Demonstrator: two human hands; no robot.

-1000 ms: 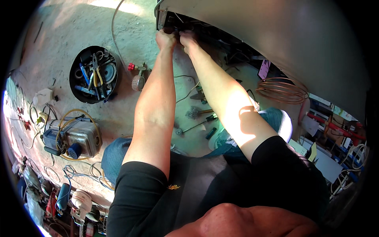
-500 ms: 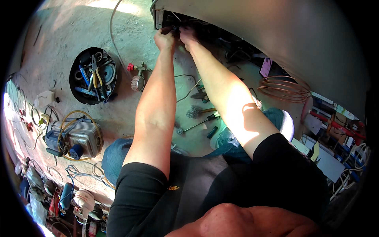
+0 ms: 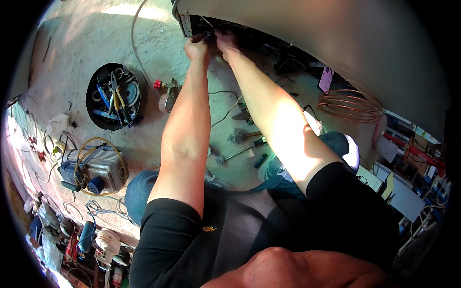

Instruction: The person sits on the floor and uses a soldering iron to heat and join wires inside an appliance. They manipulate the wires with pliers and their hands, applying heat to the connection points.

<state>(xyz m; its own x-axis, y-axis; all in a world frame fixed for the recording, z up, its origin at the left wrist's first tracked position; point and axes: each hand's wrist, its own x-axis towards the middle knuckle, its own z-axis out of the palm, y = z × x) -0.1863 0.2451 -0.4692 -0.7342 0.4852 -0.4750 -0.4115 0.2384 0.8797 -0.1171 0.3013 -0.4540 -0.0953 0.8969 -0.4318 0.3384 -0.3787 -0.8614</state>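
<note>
Both arms reach forward to the dark opening at the lower edge of a large grey cabinet [image 3: 307, 29], which looks like an appliance. My left hand [image 3: 196, 48] is at the opening's left end, its fingers curled closed on something lost in the shadow. Just right of it, my right hand [image 3: 225, 42] is also closed, with its fingertips in the dark among what look like thin tubes or wires. What either hand grips is too dark to make out. A small gap separates the hands.
A black tub [image 3: 114, 126] of pliers and tools stands left, near a pressure gauge [image 3: 166, 102] with a red knob. A pump [image 3: 103, 168] sits lower left. Between my arms lie a wire brush [image 3: 236, 137] and screwdriver [image 3: 240, 150]. Coiled copper tubing [image 3: 350, 105] is right.
The view has shifted slightly, so the cabinet corner sits farther left and the floor things lower. Both hands stay at the opening, with only small movement of the fingers.
</note>
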